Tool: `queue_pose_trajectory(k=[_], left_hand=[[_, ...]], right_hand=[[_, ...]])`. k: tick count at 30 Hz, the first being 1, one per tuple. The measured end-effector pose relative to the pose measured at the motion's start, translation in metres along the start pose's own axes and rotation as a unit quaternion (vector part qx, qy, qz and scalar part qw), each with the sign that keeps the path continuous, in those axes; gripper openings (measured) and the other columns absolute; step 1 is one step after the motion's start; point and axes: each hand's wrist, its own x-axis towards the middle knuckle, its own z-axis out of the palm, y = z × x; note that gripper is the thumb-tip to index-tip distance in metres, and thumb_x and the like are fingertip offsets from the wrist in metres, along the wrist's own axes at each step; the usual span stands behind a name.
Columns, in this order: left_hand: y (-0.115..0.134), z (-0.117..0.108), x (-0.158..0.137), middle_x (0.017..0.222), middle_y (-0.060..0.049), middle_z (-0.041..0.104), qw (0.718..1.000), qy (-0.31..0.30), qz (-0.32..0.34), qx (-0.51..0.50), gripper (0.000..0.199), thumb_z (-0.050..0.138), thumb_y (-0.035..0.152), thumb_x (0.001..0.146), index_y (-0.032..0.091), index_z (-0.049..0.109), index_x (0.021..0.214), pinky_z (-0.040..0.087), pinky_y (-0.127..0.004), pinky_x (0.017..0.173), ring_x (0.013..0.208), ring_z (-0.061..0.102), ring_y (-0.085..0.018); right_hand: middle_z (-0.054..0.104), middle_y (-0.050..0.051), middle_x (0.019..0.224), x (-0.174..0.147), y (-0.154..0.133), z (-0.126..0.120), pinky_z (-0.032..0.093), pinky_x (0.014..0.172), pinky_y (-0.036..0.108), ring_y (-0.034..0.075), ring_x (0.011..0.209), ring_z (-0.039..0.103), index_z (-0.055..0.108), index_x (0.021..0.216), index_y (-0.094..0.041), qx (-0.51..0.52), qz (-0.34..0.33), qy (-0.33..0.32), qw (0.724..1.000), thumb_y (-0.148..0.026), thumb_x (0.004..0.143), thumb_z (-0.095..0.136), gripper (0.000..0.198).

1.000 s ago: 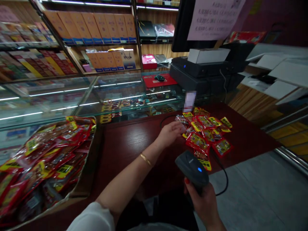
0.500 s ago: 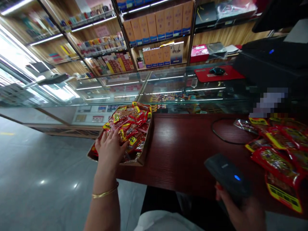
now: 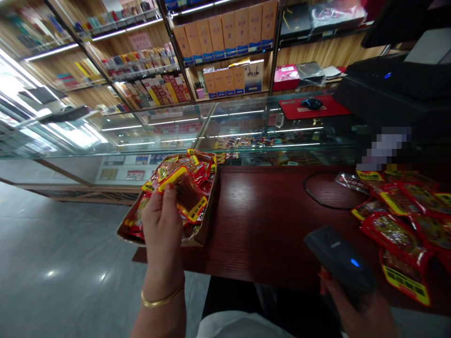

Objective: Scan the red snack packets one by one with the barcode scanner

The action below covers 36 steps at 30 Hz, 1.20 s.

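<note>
Between thumb and fingers, my left hand (image 3: pixel 162 220) pinches a red and yellow snack packet (image 3: pixel 188 195) with a clear window. It is lifted above an open cardboard box (image 3: pixel 207 230) full of similar packets, at the left end of the counter. My right hand (image 3: pixel 352 300) is wrapped round the handle of a dark barcode scanner (image 3: pixel 340 258), whose blue light is lit. The scanner is above the counter's front edge, pointing to the upper left. Right of it lies a pile of snack packets (image 3: pixel 394 234).
The dark red wooden counter (image 3: pixel 260 211) carries a loop of black cable (image 3: pixel 313 202). Behind it stands a glass display case (image 3: pixel 246 117) with a computer mouse (image 3: pixel 312 103) on a red mat. Boxed goods (image 3: pixel 225 35) fill the back shelves. A dark machine (image 3: pixel 398 89) stands at the right.
My left hand has closed on one packet and raised it from the box. My right hand still grips the scanner, nearly in place. The view has shifted slightly.
</note>
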Motion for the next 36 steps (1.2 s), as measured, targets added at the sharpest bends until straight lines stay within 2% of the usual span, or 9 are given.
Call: queue_pose_trajectory(k=[4,9,11,16,21,24,31,34,36], left_hand=[[0.004,0.09,-0.001,0.096,-0.004,0.077,0.956,-0.105,-0.149,-0.229,0.031,0.067,0.045,0.091,0.017,0.074,0.103,0.057,-0.028,0.084,0.09,0.071,-0.019],[-0.02,0.169,-0.005,0.078,-0.006,0.074,0.773,-0.32,-0.411,-0.361,0.021,0.062,0.017,0.075,0.014,0.073,0.093,0.061,-0.039,0.085,0.076,0.072,-0.021],[-0.034,0.18,-0.014,0.079,-0.007,0.075,0.745,-0.359,-0.427,-0.367,0.026,0.06,0.007,0.062,0.013,0.072,0.085,0.06,-0.04,0.089,0.08,0.073,-0.022],[-0.057,0.184,-0.034,0.104,-0.007,0.078,0.792,-0.351,-0.341,-0.367,0.035,0.065,0.003,0.056,0.016,0.074,0.087,0.057,-0.038,0.095,0.092,0.072,-0.021],[-0.068,0.185,-0.03,0.152,-0.009,0.058,0.87,-0.382,-0.197,-0.243,0.014,0.07,0.01,0.063,0.018,0.079,0.07,0.052,-0.038,0.106,0.132,0.06,-0.03],[-0.075,0.184,-0.026,0.145,-0.009,0.064,0.873,-0.419,-0.176,-0.177,0.02,0.065,0.011,0.064,0.02,0.082,0.071,0.051,-0.039,0.108,0.131,0.061,-0.03],[-0.077,0.185,-0.024,0.118,-0.013,0.077,0.822,-0.459,-0.278,-0.191,0.016,0.069,0.025,0.069,0.014,0.08,0.075,0.058,-0.041,0.088,0.098,0.073,-0.029],[-0.076,0.188,-0.024,0.122,-0.012,0.073,0.865,-0.432,-0.197,-0.164,0.016,0.074,0.017,0.065,0.016,0.078,0.081,0.055,-0.037,0.097,0.112,0.069,-0.028],[-0.077,0.189,-0.025,0.131,-0.011,0.068,0.89,-0.404,-0.142,-0.16,0.035,0.077,0.008,0.058,0.018,0.076,0.092,0.054,-0.034,0.098,0.115,0.067,-0.025]], right_hand=[[0.08,0.008,0.07,0.007,-0.011,-0.004,0.063,0.059,0.026,0.025,0.063,0.079,0.078,0.071,-0.023,0.005,-0.018,0.012,1.0,-0.071,0.088,0.065,0.053],[0.077,0.006,0.064,0.007,-0.013,-0.006,0.062,0.057,0.024,0.022,0.056,0.076,0.076,0.073,-0.022,0.041,0.001,0.007,0.999,-0.061,0.088,0.071,0.043],[0.077,0.006,0.064,0.005,-0.013,-0.004,0.061,0.057,0.025,0.022,0.058,0.075,0.075,0.074,-0.021,0.059,0.021,0.022,0.998,-0.062,0.088,0.071,0.043],[0.074,0.005,0.062,0.004,-0.024,0.005,0.058,0.056,0.026,0.023,0.061,0.074,0.072,0.072,-0.022,0.071,0.063,0.037,0.995,-0.066,0.087,0.07,0.047],[0.075,0.006,0.063,0.01,-0.029,0.01,0.058,0.06,0.029,0.024,0.062,0.074,0.072,0.069,-0.023,0.063,0.045,0.029,0.997,-0.067,0.088,0.068,0.049],[0.075,0.005,0.063,0.011,-0.026,0.011,0.057,0.059,0.028,0.023,0.061,0.074,0.073,0.071,-0.023,0.056,0.031,0.019,0.998,-0.066,0.089,0.067,0.047],[0.074,0.005,0.063,0.011,-0.031,0.01,0.055,0.057,0.028,0.023,0.06,0.073,0.073,0.073,-0.021,0.039,0.024,0.007,0.999,-0.067,0.091,0.064,0.05],[0.072,0.005,0.061,0.014,-0.037,0.007,0.054,0.055,0.028,0.022,0.058,0.071,0.071,0.071,-0.022,0.027,0.036,0.005,0.999,-0.068,0.091,0.063,0.051],[0.071,0.004,0.058,0.017,-0.039,0.005,0.054,0.054,0.028,0.021,0.054,0.07,0.069,0.068,-0.022,0.029,0.029,-0.016,0.999,-0.065,0.092,0.063,0.049]])
